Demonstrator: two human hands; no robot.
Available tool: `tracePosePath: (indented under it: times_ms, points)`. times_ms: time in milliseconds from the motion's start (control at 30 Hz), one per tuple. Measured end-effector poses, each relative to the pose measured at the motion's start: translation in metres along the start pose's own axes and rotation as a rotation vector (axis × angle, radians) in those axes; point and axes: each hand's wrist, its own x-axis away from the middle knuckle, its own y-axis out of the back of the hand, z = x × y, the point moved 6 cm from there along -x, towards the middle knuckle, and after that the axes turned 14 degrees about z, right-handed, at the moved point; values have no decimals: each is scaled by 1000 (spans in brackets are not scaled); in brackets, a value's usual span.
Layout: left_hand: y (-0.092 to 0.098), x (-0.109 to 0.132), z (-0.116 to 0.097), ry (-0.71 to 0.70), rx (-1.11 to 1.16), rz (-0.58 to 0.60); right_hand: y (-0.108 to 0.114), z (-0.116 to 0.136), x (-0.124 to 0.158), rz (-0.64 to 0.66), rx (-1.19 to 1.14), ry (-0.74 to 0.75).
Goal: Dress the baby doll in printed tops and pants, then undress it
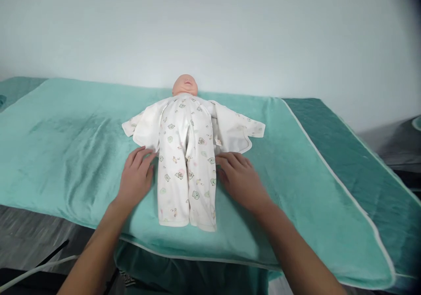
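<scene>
A baby doll point(185, 85) lies on its back, its head toward the wall. White printed baby trousers point(202, 172) are spread lengthwise over its body, legs pointing toward me. Beneath them, a white baby jacket point(234, 130) lies unfastened with both sleeves stretched out sideways. My left hand point(136, 172) rests beside the left edge of the trousers, fingertips at the jacket's lower corner, fingers extended. On the other side, my right hand point(240, 176) is open, its fingertips by the right edge of the trousers under the jacket flap. The doll's torso and legs are hidden.
A light green plush blanket point(296, 198) with white piping covers the bed, over a darker green cover point(348, 154) at the right. A plain white wall point(210, 31) stands behind. At the lower left, a pale cable point(49, 264) runs near the floor.
</scene>
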Motion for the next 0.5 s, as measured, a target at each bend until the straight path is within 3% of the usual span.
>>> tracePosePath:
  times_ms: [100,200,300,400,500]
  points:
    - [-18,-26,14,-94,-138,94,-16,-5,-18,49,105,47]
    - [-21,-36,11,-159,-200,87,-17,-5,-17,15,119,83]
    - [-13,-31,5,-167,-151,61,-13,-3,-6,24,69,141]
    - [-8,-20,5,-182,-14,115,-11,-6,3,57,-56,188]
    - [-5,-18,27,-49,125,66,-3,-28,2,-19,-230,91]
